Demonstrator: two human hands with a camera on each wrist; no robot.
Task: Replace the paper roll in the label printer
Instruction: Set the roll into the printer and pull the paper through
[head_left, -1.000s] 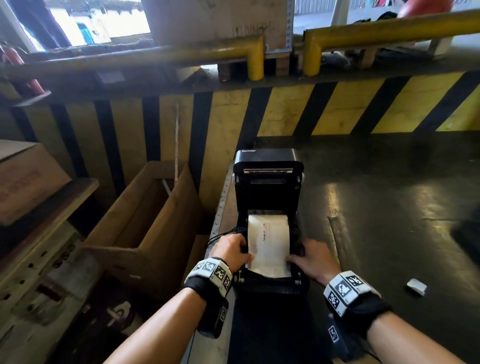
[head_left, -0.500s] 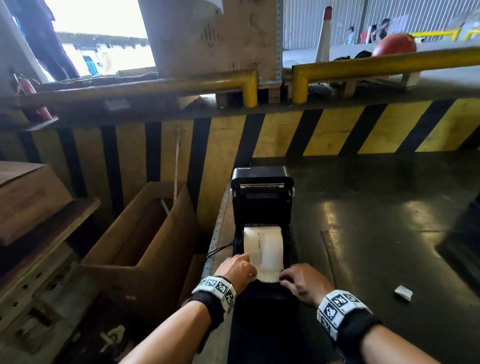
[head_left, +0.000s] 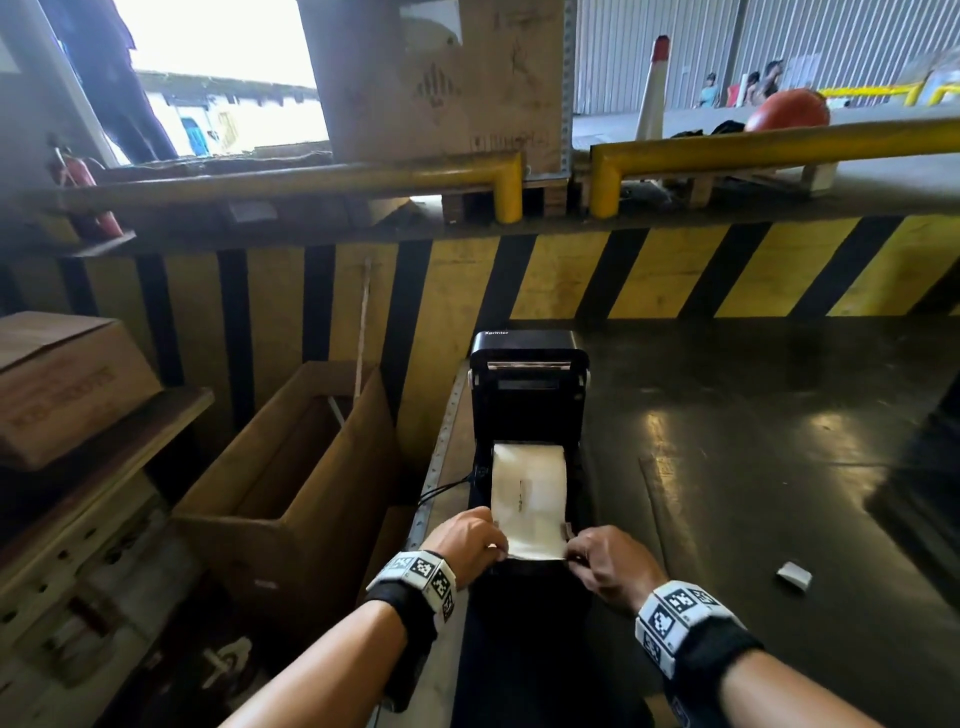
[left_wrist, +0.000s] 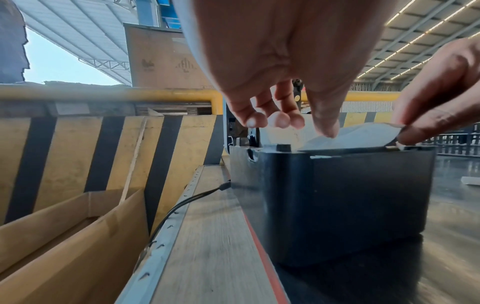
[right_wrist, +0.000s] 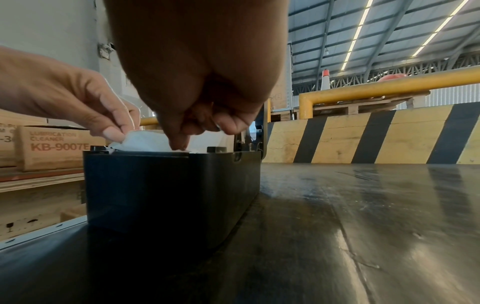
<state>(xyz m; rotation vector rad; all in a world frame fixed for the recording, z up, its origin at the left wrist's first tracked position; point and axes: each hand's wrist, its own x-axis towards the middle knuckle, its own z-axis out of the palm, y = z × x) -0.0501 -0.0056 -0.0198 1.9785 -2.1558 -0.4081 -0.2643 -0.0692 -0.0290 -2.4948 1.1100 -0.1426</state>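
A black label printer (head_left: 527, 374) stands on the dark table (head_left: 753, 467) with its lid raised upright. A white paper roll (head_left: 529, 467) sits in its bay, and the loose paper end (head_left: 535, 540) is drawn forward over the front edge. My left hand (head_left: 470, 543) pinches the left corner of that paper end (right_wrist: 145, 140). My right hand (head_left: 608, 564) pinches the right corner. In the left wrist view the thumb presses the paper (left_wrist: 363, 135) above the printer body (left_wrist: 337, 195).
An open cardboard box (head_left: 291, 483) stands left of the table beside a shelf with a brown carton (head_left: 62, 384). A small white scrap (head_left: 794, 575) lies on the table at right. A black cable (left_wrist: 187, 201) leaves the printer's left side. A yellow-black striped wall (head_left: 623, 275) rises behind.
Both hands slid from the sides of the roll bay toward me and took the paper end by its corners, drawing it out over the printer's front edge. The head view shifted upward.
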